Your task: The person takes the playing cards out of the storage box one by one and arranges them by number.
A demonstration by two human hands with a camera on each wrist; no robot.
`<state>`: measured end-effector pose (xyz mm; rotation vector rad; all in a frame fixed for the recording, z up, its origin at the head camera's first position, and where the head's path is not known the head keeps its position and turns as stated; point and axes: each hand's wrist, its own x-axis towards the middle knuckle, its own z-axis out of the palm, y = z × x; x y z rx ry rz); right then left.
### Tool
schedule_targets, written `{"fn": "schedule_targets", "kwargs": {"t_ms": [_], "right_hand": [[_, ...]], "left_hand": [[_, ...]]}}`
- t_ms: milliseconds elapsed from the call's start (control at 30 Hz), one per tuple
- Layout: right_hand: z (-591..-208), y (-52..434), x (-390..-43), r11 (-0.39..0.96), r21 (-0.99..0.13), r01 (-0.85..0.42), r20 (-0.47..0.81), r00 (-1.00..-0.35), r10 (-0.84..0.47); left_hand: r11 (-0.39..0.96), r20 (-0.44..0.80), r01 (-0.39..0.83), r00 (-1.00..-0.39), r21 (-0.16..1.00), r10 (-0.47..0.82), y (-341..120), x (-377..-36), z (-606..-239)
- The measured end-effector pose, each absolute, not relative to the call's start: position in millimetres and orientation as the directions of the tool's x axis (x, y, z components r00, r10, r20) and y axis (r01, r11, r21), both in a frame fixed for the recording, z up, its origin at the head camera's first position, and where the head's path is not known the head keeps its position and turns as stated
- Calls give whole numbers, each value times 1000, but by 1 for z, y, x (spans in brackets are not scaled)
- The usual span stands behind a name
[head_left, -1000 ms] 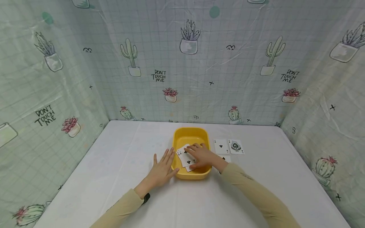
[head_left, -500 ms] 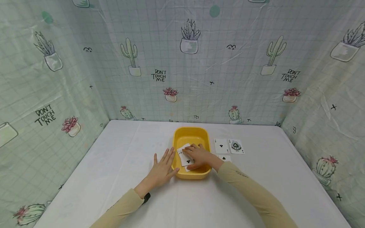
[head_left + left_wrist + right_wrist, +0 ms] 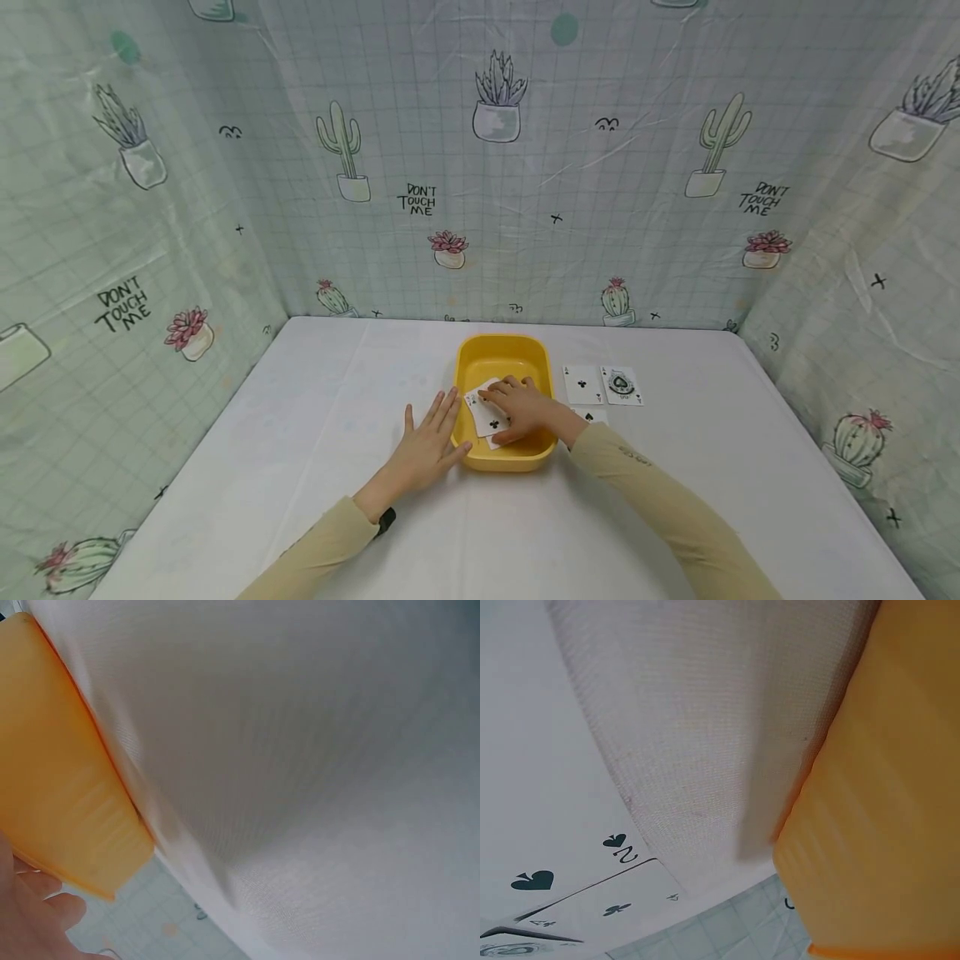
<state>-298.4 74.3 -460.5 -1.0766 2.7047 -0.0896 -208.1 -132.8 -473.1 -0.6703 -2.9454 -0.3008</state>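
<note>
My left hand (image 3: 423, 450) is released, its fingers straight and spread – the fingertips meet the near side of the yellow tray (image 3: 501, 363), and the thumb lies at the rim closest to me. My right hand (image 3: 525, 410) reaches over the opposite side into the tray, fingers spread and bent downward above the playing cards (image 3: 492, 423). The fingertips are at the face of the top card; I cannot tell whether thumb and fingers pinch anything there, since the hand covers part of it.

The cards lie in the tray between my two hands, overlapping and turned at an angle. The top one faces up and shows black clubs, while edges of others stick out beyond its far end and below my right thumb.

Just outside the tray, partly hidden by my right wrist, a two of spades (image 3: 589, 417) lies face up on the counter (image 3: 360, 392). Past it, farther out from the same wrist, are a card with a single club (image 3: 582, 385) and, right beside that, one with an ornate spade emblem (image 3: 621, 387).

My tan sleeves (image 3: 318, 546) reach to both wrists, and a small dark object (image 3: 385, 521) shows at the left cuff. Beyond my hands, behind the white counter – and along both sides – hangs a pale gridded cloth (image 3: 525, 183) printed with potted cacti and "DON'T TOUCH ME".
</note>
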Motion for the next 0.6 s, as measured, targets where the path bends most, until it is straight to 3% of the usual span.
{"fn": "schedule_targets", "kwargs": {"t_ms": [600], "right_hand": [[-459, 72, -298, 737, -146, -660, -166, -718, -676]], "left_hand": [[878, 155, 443, -894, 179, 420, -132, -208, -474]]}}
